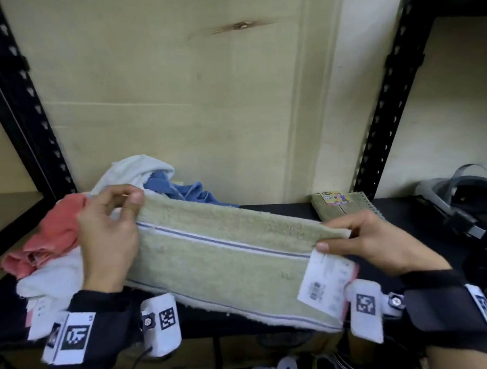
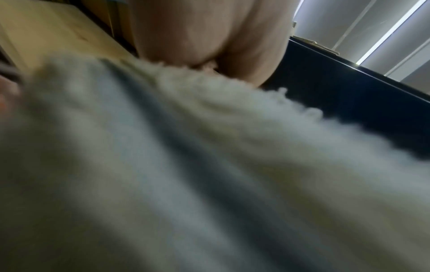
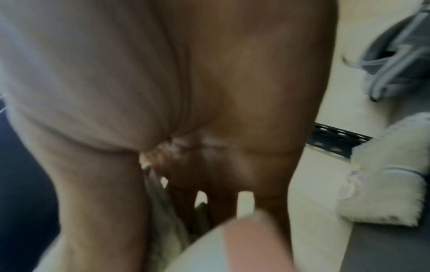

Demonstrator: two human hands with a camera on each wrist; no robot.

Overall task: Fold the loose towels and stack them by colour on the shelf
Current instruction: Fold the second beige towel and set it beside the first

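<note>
Left hand [image 1: 109,233] and right hand [image 1: 372,242] are each pinching a top corner of the green towel [image 1: 226,258] (paper tag attached), holding it above the shelf [image 1: 280,207], loose towels [image 1: 56,239] lying behind its left end.

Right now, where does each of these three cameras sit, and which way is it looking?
Head: worn on the head, looks forward and down at the shelf; shows the left hand and right hand pinching the green towel.
Left wrist: on the left wrist, looks along the palm; blurred towel fills it.
Right wrist: on the right wrist, looks along the palm and fingers; a folded green towel lies beyond.
Shared: all three show the held green towel.
</note>
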